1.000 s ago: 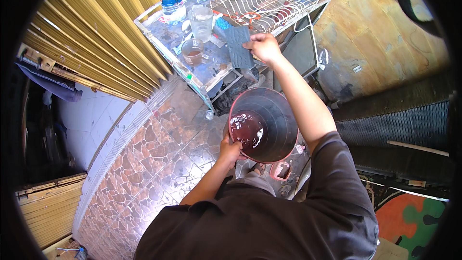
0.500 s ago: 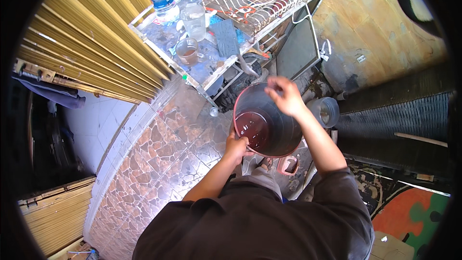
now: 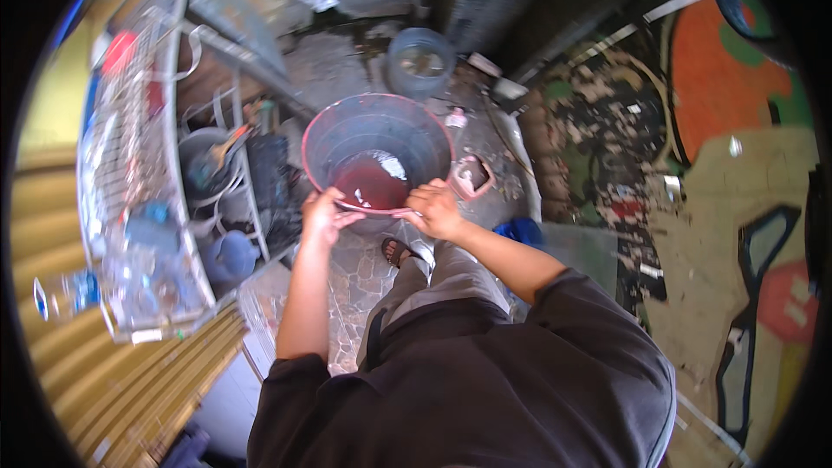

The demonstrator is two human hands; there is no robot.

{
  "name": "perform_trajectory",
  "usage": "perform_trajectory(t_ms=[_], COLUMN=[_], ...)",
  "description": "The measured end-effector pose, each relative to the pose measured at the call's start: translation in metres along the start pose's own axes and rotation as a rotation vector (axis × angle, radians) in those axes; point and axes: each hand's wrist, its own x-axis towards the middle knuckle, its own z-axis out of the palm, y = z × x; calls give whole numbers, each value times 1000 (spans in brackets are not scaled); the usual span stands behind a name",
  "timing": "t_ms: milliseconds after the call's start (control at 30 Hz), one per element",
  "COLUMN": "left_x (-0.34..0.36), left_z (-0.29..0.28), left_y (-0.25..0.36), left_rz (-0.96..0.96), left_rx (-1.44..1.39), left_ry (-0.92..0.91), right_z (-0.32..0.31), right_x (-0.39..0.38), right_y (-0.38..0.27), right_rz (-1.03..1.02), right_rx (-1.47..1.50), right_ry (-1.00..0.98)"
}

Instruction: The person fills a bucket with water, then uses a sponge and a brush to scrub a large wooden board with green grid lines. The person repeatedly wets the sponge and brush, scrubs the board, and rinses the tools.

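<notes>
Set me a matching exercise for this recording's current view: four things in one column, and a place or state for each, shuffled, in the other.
Things:
1. Large bucket
2. Pink container
3. Bluish tub
4. Red item

Places or states:
A. On the floor, right of the bucket
B. At the upper left of the picture
C. Near rim held by left hand and right hand
D. On the floor, just beyond the bucket

Pairs: 1-C, 2-A, 3-D, 4-B
</notes>
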Motion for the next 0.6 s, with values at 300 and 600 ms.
perform_trajectory(t_ms=[300, 600], left_x=[110, 138], left_z=[88, 10], left_y=[-24, -168], left_rz=[82, -383], left_rx=[413, 186], left_ry=[-56, 105], right_z=[11, 1], right_x=[-18, -17], right_y=[185, 357], right_rz=[1179, 1554], right_rx=[27, 290], right_ry=[172, 76])
